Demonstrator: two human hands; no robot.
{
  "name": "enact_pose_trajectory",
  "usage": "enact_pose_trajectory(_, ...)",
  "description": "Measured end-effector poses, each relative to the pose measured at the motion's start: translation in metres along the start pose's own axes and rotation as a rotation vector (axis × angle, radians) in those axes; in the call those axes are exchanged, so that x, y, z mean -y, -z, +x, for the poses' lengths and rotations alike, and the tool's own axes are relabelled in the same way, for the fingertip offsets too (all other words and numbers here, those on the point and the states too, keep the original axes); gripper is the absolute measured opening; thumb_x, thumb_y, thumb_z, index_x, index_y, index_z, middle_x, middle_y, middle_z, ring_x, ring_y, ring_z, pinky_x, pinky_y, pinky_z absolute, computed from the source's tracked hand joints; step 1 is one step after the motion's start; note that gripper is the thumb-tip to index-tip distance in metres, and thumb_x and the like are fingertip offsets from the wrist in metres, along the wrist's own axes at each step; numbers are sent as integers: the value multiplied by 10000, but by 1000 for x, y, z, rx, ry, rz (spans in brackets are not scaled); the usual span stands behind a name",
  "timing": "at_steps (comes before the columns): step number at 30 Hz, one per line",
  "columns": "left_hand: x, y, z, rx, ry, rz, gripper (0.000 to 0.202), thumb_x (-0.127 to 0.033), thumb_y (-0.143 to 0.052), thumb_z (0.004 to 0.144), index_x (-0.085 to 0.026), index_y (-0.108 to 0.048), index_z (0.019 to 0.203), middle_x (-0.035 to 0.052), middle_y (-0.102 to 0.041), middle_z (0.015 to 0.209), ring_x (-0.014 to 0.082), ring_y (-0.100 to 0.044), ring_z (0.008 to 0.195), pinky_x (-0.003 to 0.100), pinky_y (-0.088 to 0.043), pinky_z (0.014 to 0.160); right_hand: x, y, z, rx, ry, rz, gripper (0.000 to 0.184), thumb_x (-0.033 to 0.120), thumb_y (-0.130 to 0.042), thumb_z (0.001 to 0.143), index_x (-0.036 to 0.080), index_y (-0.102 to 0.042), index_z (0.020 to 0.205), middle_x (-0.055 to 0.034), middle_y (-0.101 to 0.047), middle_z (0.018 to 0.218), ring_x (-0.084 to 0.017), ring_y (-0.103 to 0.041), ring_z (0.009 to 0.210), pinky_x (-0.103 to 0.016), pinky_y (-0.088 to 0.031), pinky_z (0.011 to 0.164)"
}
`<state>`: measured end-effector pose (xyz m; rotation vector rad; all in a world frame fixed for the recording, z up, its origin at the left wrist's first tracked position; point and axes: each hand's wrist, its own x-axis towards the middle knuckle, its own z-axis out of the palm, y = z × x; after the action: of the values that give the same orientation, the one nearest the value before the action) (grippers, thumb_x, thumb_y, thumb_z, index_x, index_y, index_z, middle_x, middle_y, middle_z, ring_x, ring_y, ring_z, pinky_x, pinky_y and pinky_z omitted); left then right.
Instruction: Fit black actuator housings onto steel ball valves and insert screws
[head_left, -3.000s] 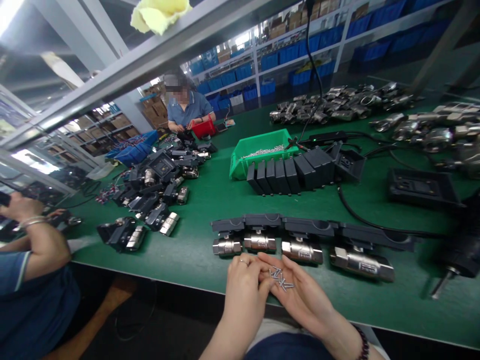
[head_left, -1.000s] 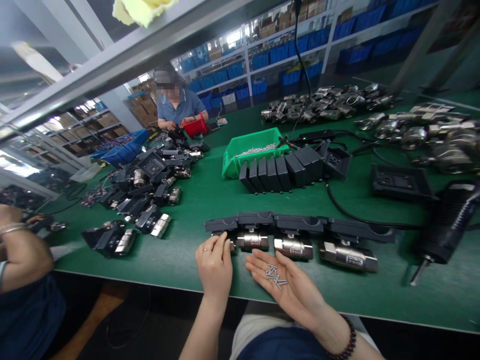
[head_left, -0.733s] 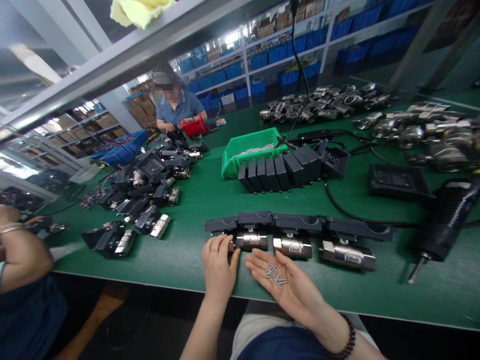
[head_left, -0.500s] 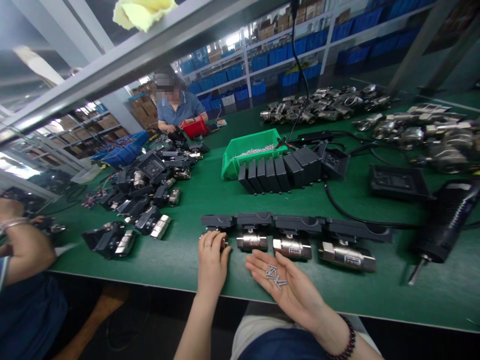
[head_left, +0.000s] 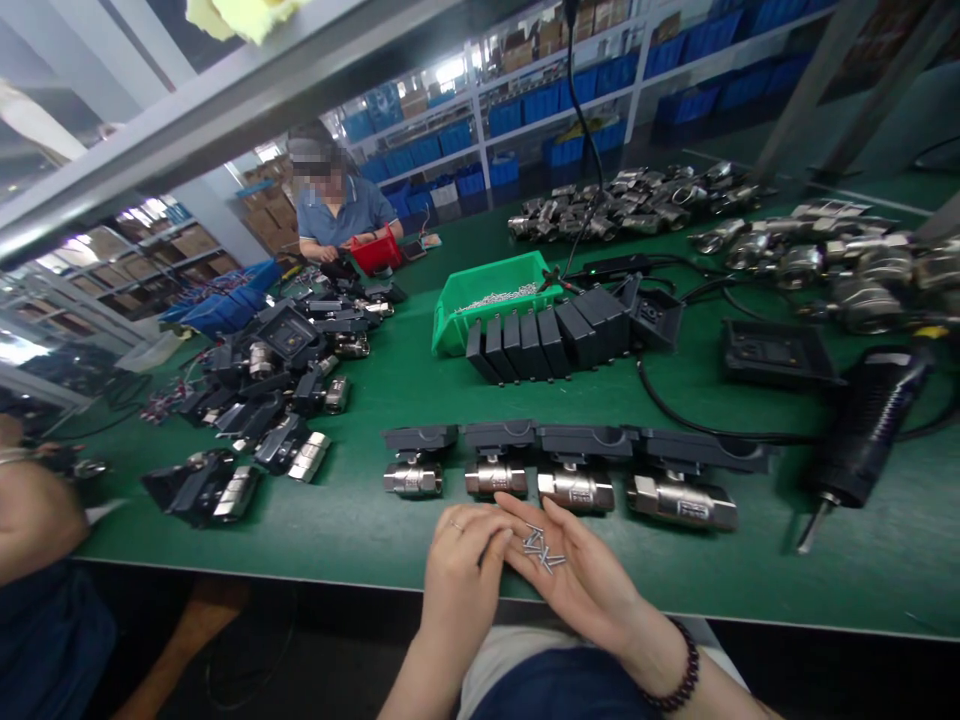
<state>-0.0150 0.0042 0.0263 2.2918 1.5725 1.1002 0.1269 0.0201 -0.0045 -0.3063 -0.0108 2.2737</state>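
Observation:
My right hand [head_left: 592,575] is turned palm up with its fingers stretched out, cradling several small silver screws [head_left: 541,548]. Against the edge of that palm rests my left hand [head_left: 466,560], its thumb and fingers pinched together; whatever is between them I cannot make out. Just beyond both hands, several metal ball valves stand in a row, each with a dark grey housing on top: the leftmost valve [head_left: 412,479], a second valve [head_left: 495,476], a third valve [head_left: 576,489] and the rightmost valve [head_left: 682,502].
A black electric screwdriver [head_left: 862,430] lies at the right. Behind the row stand a green bin [head_left: 495,285] of screws and several dark covers [head_left: 525,345]. Assembled valves [head_left: 292,380] pile up at the left; bare valves [head_left: 622,205] lie at the back. Co-workers sit opposite and at the left.
My left hand has left the leftmost valve and come right and nearer to me, to the right palm. The right hand still cradles the screws. The whole view has shifted slightly.

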Motion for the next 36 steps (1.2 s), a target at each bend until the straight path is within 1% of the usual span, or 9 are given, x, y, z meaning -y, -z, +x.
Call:
enact_pose_trajectory(6, -15, -14, 12, 229, 115, 117, 91, -130, -673, 756, -201, -634, 797, 0, -648, 795, 199, -544, 769, 340, -434, 695, -1, 2, 2, -31, -3, 6, 418, 293, -785, 738, 82, -639, 1067, -68, -639, 1007, -98, -568, 812, -162, -457, 759)
enact_pose_trajectory(13, -30, -11, 28, 624, 239, 229, 115, -80, -535, 834, -142, -616, 888, 67, -626, 921, 214, -560, 870, 349, -468, 781, -5, 3, 3, -26, 29, -40, 300, 302, -791, 731, 105, -687, 932, -48, -645, 873, -142, -564, 795, -222, -454, 786)
enact_pose_trajectory(16, -32, -13, 32, 696, 230, 261, 161, -61, -482, 848, -116, -599, 945, 96, -600, 972, 225, -545, 918, 355, -472, 801, -5, 4, 3, -90, 31, -38, 293, 306, -817, 692, 120, -694, 882, -48, -645, 871, -176, -569, 839, -270, -449, 837)
enact_pose_trajectory(20, -27, -17, 28, 697, 152, 247, 199, -40, -422, 847, -133, -574, 936, 89, -566, 991, 224, -511, 920, 351, -470, 781, -4, 1, 2, -153, 20, -15, 329, 295, -852, 632, 124, -691, 863, -44, -646, 855, -185, -574, 848, -292, -449, 861)
enact_pose_trajectory(23, -21, -21, 21, 649, 98, 223, 219, -18, -391, 825, -145, -550, 905, 84, -556, 955, 220, -494, 880, 366, -458, 774, -3, -2, 2, -156, 27, 1, 323, 271, -861, 616, 118, -689, 843, -30, -644, 810, -162, -579, 799, -278, -451, 869)
enact_pose_trajectory(26, -19, -22, 15, 517, 78, 106, 212, -18, -372, 816, -161, -529, 824, 63, -558, 868, 205, -495, 816, 355, -455, 738, -3, -3, 3, -116, 29, 22, 250, 263, -851, 636, 132, -688, 774, 5, -630, 728, -130, -579, 740, -256, -444, 887)
enact_pose_trajectory(31, -9, -9, 21, 114, 146, -138, 205, -124, -397, 867, -186, -591, 889, 46, -609, 867, 170, -567, 832, 299, -480, 750, -2, -3, 2, -71, 4, -33, 379, 317, -808, 692, 85, -674, 960, -88, -644, 983, -191, -567, 996, -268, -416, 947)
enact_pose_trajectory(34, 10, -2, 29, -150, 287, -96, 183, -220, -463, 861, -197, -645, 860, 38, -665, 853, 173, -618, 810, 300, -494, 755, 0, -2, 1, -84, -55, -42, 530, 372, -808, 681, 40, -637, 1058, -162, -581, 1133, -251, -492, 1136, -300, -391, 993)
enact_pose_trajectory(36, 23, -3, 33, -226, 388, -51, 169, -255, -506, 846, -192, -663, 858, 38, -693, 843, 181, -641, 777, 309, -502, 734, 0, -2, 0, -98, -63, -40, 571, 389, -817, 666, 37, -630, 1074, -176, -546, 1185, -275, -456, 1173, -315, -385, 1003)
